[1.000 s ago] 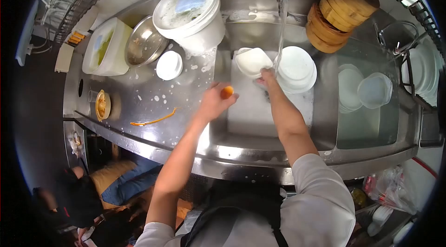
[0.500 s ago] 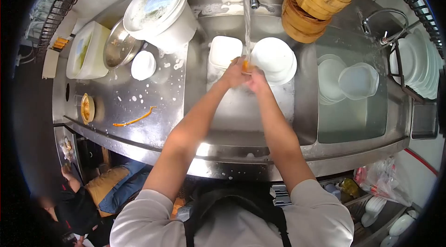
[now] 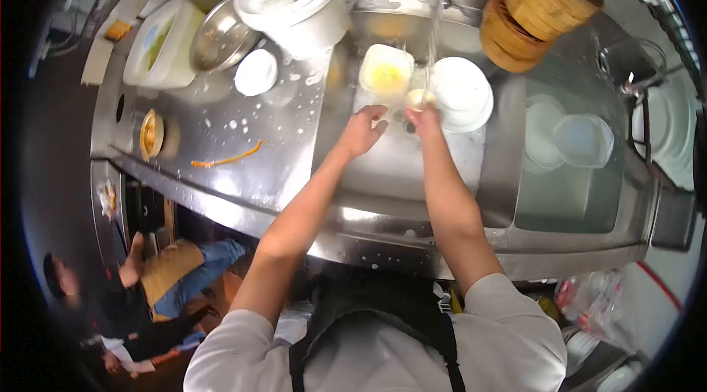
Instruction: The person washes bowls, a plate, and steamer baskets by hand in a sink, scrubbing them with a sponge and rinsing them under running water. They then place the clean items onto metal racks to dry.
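My right hand (image 3: pixel 425 119) grips a small pale round dish (image 3: pixel 420 99) at the foot of the running water stream (image 3: pixel 436 20); blur hides its exact kind. My left hand (image 3: pixel 362 131) is apart from it, over the sink (image 3: pixel 394 193), holding nothing, with thumb and fingers spread. Just beyond the hands sits a white square container (image 3: pixel 366 86) with something yellow in it. A stack of white plates (image 3: pixel 460 90) lies in the sink, right beside my right hand.
On the left counter are a large white bucket (image 3: pixel 309 27), a metal bowl (image 3: pixel 224 35), a small white dish (image 3: pixel 255 72), a small bowl with orange residue (image 3: pixel 151 134) and an orange strip (image 3: pixel 228 158). Bamboo steamers (image 3: pixel 541 12) stand at back right. Dishes soak in a water-filled basin (image 3: pixel 567 197). People are at lower left.
My hands were together under the stream around something orange; now they are apart, the left moved away and open. Yellow now shows in the square container. The camera view has shifted.
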The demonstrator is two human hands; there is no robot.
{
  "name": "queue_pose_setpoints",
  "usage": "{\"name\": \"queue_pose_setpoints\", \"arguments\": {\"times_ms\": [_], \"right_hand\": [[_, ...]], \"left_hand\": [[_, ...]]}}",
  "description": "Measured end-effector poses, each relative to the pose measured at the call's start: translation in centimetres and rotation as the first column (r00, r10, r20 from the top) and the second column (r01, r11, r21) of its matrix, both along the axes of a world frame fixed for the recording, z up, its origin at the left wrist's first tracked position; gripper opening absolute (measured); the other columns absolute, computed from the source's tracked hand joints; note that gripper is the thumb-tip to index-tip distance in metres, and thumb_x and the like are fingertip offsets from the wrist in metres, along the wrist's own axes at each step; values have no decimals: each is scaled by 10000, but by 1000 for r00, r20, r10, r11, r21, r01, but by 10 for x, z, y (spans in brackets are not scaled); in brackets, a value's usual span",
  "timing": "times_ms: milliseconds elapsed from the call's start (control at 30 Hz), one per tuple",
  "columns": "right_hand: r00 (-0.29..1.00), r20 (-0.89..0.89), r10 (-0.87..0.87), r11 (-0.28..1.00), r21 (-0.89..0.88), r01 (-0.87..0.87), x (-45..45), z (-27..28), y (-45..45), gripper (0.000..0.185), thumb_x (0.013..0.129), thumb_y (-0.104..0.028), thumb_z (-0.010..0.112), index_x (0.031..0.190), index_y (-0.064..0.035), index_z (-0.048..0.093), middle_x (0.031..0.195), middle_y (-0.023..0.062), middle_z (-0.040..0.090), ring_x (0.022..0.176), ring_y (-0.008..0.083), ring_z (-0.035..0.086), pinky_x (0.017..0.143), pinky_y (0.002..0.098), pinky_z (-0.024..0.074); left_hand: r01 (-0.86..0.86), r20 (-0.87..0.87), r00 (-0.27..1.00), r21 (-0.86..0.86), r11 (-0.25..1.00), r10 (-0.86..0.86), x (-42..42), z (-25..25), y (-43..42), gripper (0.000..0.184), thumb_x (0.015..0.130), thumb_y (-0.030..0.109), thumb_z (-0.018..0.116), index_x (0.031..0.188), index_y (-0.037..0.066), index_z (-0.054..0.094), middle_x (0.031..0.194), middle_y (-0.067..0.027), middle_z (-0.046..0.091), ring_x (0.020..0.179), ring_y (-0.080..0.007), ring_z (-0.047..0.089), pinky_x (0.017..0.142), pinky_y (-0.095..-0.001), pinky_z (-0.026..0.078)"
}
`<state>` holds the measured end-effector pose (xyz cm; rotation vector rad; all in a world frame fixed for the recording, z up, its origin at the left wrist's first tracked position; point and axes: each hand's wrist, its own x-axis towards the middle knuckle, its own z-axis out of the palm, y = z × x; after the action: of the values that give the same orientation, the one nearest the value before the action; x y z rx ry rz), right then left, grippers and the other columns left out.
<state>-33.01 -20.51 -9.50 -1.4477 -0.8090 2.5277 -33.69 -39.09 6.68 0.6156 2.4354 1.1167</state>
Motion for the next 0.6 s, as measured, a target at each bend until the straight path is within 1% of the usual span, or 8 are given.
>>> {"name": "queue_pose_setpoints", "arguments": {"times_ms": [167, 200, 233, 333, 400, 433, 500, 600], "right_hand": [[989, -25, 144, 989, -38, -145, 10, 18, 4, 322, 916, -84, 385, 1210, 45, 405, 1085, 223, 547, 832, 378, 643, 685, 407, 592], [995, 13, 100, 995, -13, -100, 8, 21, 5, 314, 907, -74, 374, 1198, 35, 415, 1080, 220, 553, 853, 376, 642, 694, 405, 589], [997, 51, 50, 999, 11, -51, 8, 23, 4, 308, 898, -63, 362, 1186, 26, 425, 1075, 216, 560, 873, 374, 640, 703, 402, 586], [932, 58, 357, 928, 90, -361, 19, 28, 2, 297, 918, -92, 367, 1183, 28, 426, 1065, 215, 565, 857, 359, 645, 674, 375, 584], [965, 101, 241, 963, 101, -251, 15, 14, 2, 295, 921, -104, 394, 1186, 20, 435, 1047, 212, 573, 859, 341, 647, 667, 358, 579], [976, 123, 182, 975, 107, -195, 13, 8, -3, 295, 923, -111, 408, 1188, 17, 439, 1039, 210, 576, 860, 332, 649, 663, 349, 576], [952, 106, 287, 944, 136, -300, 16, 11, -13, 290, 922, -137, 422, 1173, 2, 457, 1000, 194, 589, 823, 299, 650, 650, 334, 571], [969, 61, 240, 968, 60, -243, 13, 6, -15, 303, 900, -126, 409, 1169, 6, 449, 978, 182, 589, 782, 283, 644, 646, 337, 566]], "left_hand": [[-328, -164, 919, 185, 926, 359, 15, 4, -88, 226, 826, 89, 584, 1039, 22, 619, 946, -161, 633, 824, -253, 631, 738, -335, 498], [-499, 63, 862, 277, 821, 502, 14, 7, -115, 182, 833, 65, 570, 1002, 24, 625, 927, -124, 637, 784, -210, 623, 706, -312, 492], [-547, -126, 800, 245, 800, 586, 9, 14, -144, 172, 840, 66, 562, 994, 25, 626, 915, -112, 636, 776, -191, 610, 701, -304, 488], [-688, -487, 516, 255, 679, 705, -14, 29, -250, 179, 887, 111, 554, 1025, 15, 618, 916, -97, 641, 822, -177, 583, 747, -303, 469], [-830, -589, 369, 138, 540, 719, -32, 12, -332, 262, 887, 214, 567, 1034, 3, 616, 961, -142, 642, 897, -263, 597, 820, -351, 459], [-844, -659, 437, -66, 532, 612, -39, -1, -379, 467, 892, 367, 534, 1133, -32, 562, 1130, -227, 580, 1068, -368, 539, 941, -395, 407], [-890, -590, 455, -329, 315, 667, -50, -16, -413, 670, 912, 445, 434, 1279, -113, 382, 1340, -313, 374, 1286, -424, 316, 1072, -435, 247], [-849, -593, 427, -523, 77, 683, -49, 0, -378, 789, 916, 521, 368, 1355, -126, 252, 1436, -318, 215, 1358, -442, 162, 1114, -442, 152]]}}
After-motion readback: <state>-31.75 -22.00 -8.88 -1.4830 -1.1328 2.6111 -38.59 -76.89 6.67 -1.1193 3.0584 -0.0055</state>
